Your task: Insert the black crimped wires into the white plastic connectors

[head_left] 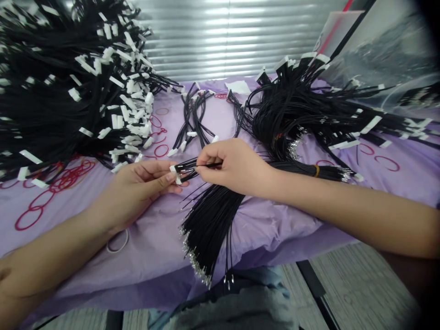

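My left hand [151, 183] pinches a small white connector housing [176, 175] between thumb and fingers. Several black wires run from the housing to the right. My right hand [227, 165] is closed, with thumb and forefinger pinching a black wire [216, 164] close beside the housing; whether this wire's tip is in the housing I cannot tell. Under my right hand a thick bundle of loose black wires [213, 224] fans down over the table edge, its silver crimped ends [195, 261] pointing toward me.
A big heap of black cables with white connectors [68, 91] fills the left. More cable bundles [285, 105] lie at the right, one tied with a yellow band [316, 170]. Red rubber bands [67, 176] are scattered on the purple cloth [144, 256]. Window blinds [220, 36] stand behind.
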The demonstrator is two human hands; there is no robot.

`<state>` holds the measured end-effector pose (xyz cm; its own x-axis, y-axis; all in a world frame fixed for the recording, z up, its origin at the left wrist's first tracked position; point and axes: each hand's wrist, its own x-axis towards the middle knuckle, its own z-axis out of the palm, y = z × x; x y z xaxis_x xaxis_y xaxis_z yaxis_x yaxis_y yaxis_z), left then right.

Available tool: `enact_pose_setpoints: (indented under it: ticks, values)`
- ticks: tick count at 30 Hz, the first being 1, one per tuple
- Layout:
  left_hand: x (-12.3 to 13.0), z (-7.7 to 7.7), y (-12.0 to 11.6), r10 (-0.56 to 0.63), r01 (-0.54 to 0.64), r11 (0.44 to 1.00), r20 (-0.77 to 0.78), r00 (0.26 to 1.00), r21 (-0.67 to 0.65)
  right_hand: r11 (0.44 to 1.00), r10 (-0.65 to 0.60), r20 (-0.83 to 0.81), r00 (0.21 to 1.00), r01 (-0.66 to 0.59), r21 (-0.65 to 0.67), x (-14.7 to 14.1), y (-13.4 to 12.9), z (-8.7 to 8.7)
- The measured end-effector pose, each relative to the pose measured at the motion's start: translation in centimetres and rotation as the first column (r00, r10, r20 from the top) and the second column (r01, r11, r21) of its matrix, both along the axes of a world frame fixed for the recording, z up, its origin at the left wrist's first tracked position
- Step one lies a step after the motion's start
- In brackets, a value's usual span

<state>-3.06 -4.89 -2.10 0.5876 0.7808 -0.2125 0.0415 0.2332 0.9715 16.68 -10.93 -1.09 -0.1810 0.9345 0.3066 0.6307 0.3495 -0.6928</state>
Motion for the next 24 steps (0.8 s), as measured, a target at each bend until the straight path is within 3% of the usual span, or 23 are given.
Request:
enact_pose_setpoints:
  ticks: [24]
  values:
    - [-0.18, -0.06, -0.06, -0.048, 0.053, 0.997, -0.075, 0.996, 0.063, 1.0, 0.013, 0.038, 0.999, -0.013, -0.015, -0.19, -0.08, 0.12]
